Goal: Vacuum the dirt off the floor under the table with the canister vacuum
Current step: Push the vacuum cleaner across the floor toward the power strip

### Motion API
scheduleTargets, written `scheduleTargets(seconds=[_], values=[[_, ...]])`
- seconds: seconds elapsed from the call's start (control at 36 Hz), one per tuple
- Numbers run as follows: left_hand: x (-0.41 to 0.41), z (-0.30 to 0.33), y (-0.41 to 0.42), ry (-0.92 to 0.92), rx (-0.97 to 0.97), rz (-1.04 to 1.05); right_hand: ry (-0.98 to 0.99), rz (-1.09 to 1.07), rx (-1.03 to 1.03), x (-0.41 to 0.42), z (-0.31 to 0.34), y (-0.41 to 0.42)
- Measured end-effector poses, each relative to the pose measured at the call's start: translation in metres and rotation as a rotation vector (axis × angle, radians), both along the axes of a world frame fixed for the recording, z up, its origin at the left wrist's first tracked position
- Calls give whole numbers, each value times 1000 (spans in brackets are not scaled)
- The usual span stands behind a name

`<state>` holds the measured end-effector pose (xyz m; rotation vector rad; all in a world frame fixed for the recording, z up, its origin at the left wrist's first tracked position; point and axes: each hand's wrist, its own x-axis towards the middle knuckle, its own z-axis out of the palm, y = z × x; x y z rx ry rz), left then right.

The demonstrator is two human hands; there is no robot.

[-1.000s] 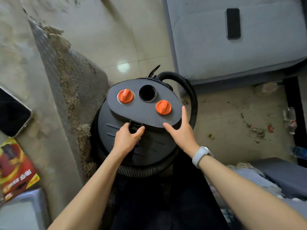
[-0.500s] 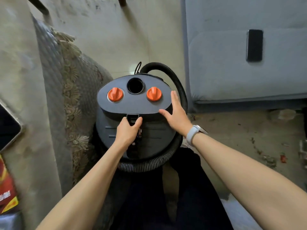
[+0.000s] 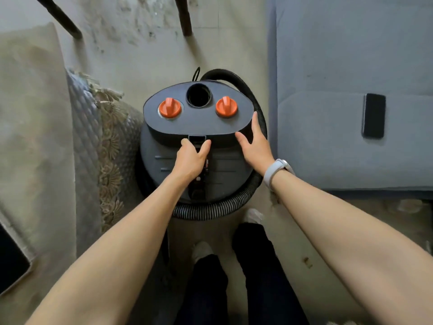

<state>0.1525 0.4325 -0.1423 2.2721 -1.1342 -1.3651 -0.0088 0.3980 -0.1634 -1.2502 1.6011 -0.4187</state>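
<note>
A dark grey canister vacuum (image 3: pixel 199 124) stands on the floor right in front of me. Its flat top carries two orange knobs (image 3: pixel 169 107) and a round black opening (image 3: pixel 198 95). A black ribbed hose (image 3: pixel 210 211) loops around its right side and front. My left hand (image 3: pixel 191 159) grips the handle at the front edge of the lid. My right hand (image 3: pixel 255 146) lies flat with fingers spread against the lid's right front corner; a white watch is on that wrist. Dirt specks (image 3: pixel 131 26) lie on the tiled floor beyond the vacuum.
A table covered with a beige cloth and lace-edged quilted cover (image 3: pixel 103 146) stands on the left. A grey sofa (image 3: pixel 339 66) with a black phone (image 3: pixel 373 115) on it is on the right. Two dark legs (image 3: pixel 184 17) rise at the top. My feet stand behind the vacuum.
The vacuum, held by both hands, has shifted forward along the gap between table and sofa. The littered floor patch on the right has dropped out of view.
</note>
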Motion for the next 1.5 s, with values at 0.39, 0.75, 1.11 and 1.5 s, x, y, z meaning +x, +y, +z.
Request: scheduleTargets(seconds=[0.39, 0.75, 1.11, 1.5], values=[[14, 0, -144, -6, -46, 226, 38, 106, 6, 26, 0, -167], [62, 11, -243, 78, -9, 523, 140, 328, 10, 108, 12, -304], [155, 13, -319, 64, 2, 825, 34, 599, -54, 248, 2, -407], [312, 0, -347, -198, 151, 903, 136, 1122, -299, 381, -19, -418]])
